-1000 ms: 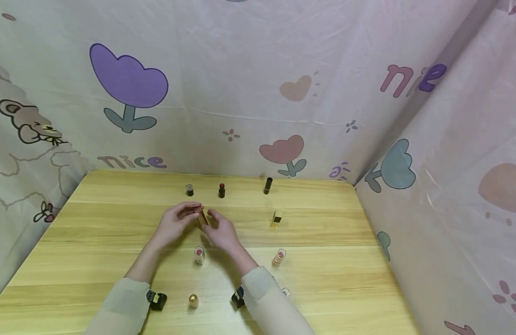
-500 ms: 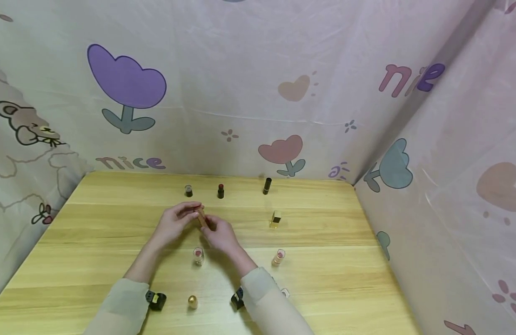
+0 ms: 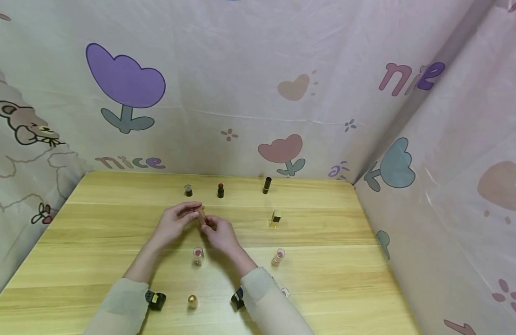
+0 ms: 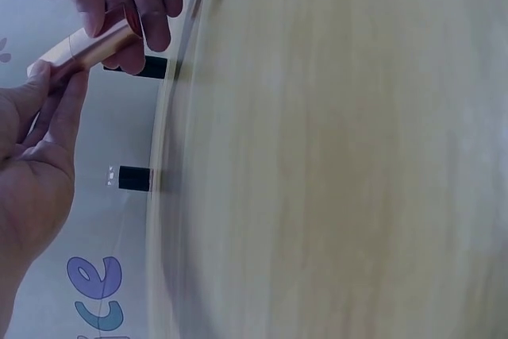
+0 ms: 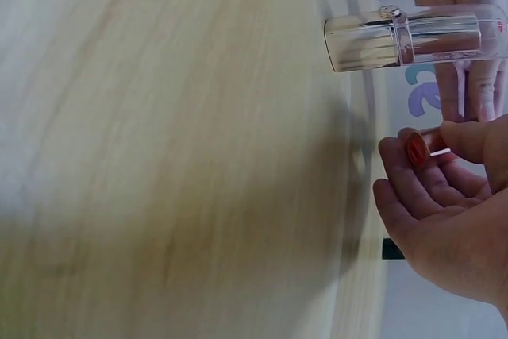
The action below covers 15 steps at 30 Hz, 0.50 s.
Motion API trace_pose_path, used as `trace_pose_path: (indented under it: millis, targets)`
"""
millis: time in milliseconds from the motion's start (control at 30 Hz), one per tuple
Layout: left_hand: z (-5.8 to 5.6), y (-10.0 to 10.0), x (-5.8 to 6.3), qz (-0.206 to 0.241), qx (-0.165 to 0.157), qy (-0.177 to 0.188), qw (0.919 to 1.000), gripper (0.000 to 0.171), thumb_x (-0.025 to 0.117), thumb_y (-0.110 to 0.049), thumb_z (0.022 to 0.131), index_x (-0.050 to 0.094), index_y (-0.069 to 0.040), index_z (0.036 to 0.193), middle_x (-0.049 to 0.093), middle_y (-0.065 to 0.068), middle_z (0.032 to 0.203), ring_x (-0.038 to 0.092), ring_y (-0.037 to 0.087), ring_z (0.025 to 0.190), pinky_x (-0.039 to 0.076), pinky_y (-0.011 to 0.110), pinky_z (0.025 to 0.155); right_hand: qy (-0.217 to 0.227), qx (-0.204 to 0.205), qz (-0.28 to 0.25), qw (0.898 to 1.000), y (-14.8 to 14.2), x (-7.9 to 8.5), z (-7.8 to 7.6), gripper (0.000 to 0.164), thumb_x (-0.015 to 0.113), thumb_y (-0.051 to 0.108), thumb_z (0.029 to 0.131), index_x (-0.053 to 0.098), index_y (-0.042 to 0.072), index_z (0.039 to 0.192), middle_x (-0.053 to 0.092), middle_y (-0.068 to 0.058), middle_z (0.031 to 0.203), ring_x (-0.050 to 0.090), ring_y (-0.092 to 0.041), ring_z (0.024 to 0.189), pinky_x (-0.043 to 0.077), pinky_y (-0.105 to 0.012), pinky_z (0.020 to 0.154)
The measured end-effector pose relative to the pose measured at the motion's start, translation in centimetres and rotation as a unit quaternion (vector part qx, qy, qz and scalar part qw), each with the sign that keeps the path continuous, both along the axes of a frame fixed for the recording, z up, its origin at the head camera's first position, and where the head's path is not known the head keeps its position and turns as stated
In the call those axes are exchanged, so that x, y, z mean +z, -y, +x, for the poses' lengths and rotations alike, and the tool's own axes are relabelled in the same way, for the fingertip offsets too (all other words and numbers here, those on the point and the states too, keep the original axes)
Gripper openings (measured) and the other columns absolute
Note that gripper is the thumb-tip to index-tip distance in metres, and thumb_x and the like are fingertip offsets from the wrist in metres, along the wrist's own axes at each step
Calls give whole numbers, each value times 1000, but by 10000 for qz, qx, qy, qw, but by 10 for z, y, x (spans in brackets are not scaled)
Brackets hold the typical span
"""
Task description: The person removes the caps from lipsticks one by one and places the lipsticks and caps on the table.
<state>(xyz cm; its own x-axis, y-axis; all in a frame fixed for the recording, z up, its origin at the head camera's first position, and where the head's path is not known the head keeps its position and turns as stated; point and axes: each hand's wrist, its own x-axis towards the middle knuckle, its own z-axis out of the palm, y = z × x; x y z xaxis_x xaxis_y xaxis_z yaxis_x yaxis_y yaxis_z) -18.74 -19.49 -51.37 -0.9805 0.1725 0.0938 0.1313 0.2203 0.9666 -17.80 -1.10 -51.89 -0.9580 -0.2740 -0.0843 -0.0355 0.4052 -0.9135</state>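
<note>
Above the wooden table point(image 3: 325, 279), a copper lipstick tube point(image 4: 95, 45) is slanting between both hands. The left hand point(image 3: 174, 225) is pinching its far end, thumb and fingertips closing to the tube's thickness. The right hand point(image 3: 222, 235) is gripping the near end, its thumb pressing the tube against its fingers, while a red end face is showing in the right wrist view. Nearer the person, a clear-capped lipstick point(image 3: 198, 256) is standing between the forearms, and a gold domed piece point(image 3: 192, 301) is sitting closer still. Beyond the hands, a dark red-tipped lipstick point(image 3: 221, 190) is standing between a clear-topped dark piece point(image 3: 188, 190) and a slim black tube point(image 3: 267, 185).
</note>
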Motion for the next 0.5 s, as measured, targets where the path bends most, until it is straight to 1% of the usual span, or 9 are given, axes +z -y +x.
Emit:
trace_pose_path:
  millis: [100,233,367,500]
  targets:
    - [0,1,-1,-18,-10,42,10000,38,65,-8,102,60,2,139,66,23,136,67,3,111,52,13,98,23,-15,-51,10000,1,-1,0,31,65,12,103,67,2,132,74,-5,112,68,-11,99,59,-21,84]
    - [0,2,0,-115,37,71,9999,38,65,-10,103,60,1,139,66,22,135,67,3,111,52,13,97,120,-34,-146,9998,1,1,1,31,65,10,103,67,0,132,74,-6,111,68,-10,95,59,-19,79]
    - [0,3,2,-165,75,58,9998,38,65,-10,103,60,2,139,67,22,134,68,4,110,52,12,97,122,-24,-140,9998,1,3,1,31,64,11,103,66,0,132,74,-6,111,67,-9,93,59,-19,79]
    - [0,2,3,-175,44,41,9998,38,65,-9,102,61,2,138,67,22,134,69,10,113,53,13,97,105,-19,-126,9999,1,3,1,31,63,11,104,66,-1,133,74,-7,113,68,-10,94,59,-19,80]
